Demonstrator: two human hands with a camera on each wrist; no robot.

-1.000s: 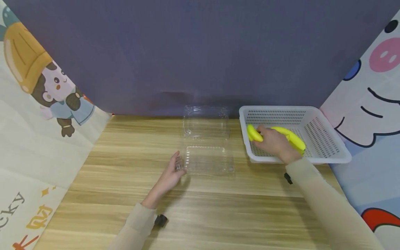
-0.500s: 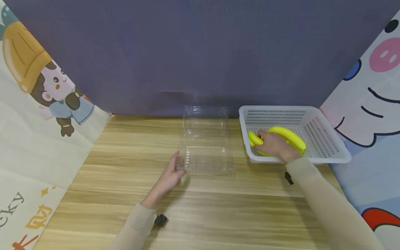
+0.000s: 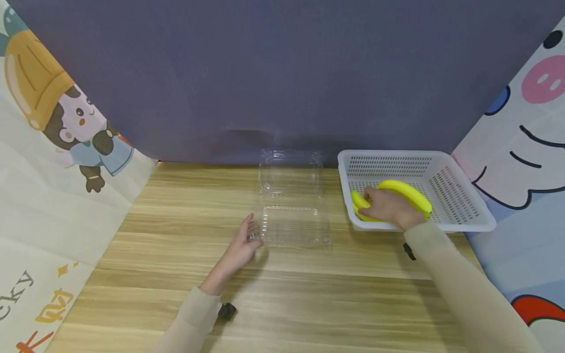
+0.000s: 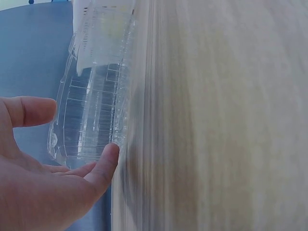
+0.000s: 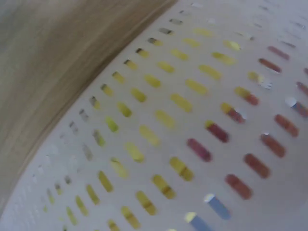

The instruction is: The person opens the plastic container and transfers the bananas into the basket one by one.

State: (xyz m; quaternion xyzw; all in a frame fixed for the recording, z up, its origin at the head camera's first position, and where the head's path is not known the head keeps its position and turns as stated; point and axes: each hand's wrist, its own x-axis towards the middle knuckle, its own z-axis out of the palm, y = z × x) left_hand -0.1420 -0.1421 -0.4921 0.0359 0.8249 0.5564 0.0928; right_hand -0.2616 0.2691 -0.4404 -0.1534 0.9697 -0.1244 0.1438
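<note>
In the head view my right hand (image 3: 386,206) reaches into a white plastic basket (image 3: 463,224) and grips a yellow banana (image 3: 358,200) near the basket's left wall. Another banana (image 3: 408,193) lies beside that hand, partly covered by it. A clear hinged plastic container (image 3: 291,225) stands with its lid (image 3: 291,174) raised toward the back. My left hand (image 3: 240,247) is at the container's left side, fingers extended. From the left wrist, one fingertip of the left hand (image 4: 53,163) appears to touch the clear container (image 4: 94,115). Slots in the basket wall (image 5: 159,139) fill most of the right wrist view.
The wood-grain table (image 3: 282,304) runs up to a dark grey backdrop (image 3: 282,73). Printed cartoon cloths flank it, one on the left (image 3: 53,206) and another on the right (image 3: 529,235). The basket sits close to the table's right edge.
My right hand has lowered slightly within the basket, and the gripped banana has moved down toward the near left corner with it. My left hand and the container stay put.
</note>
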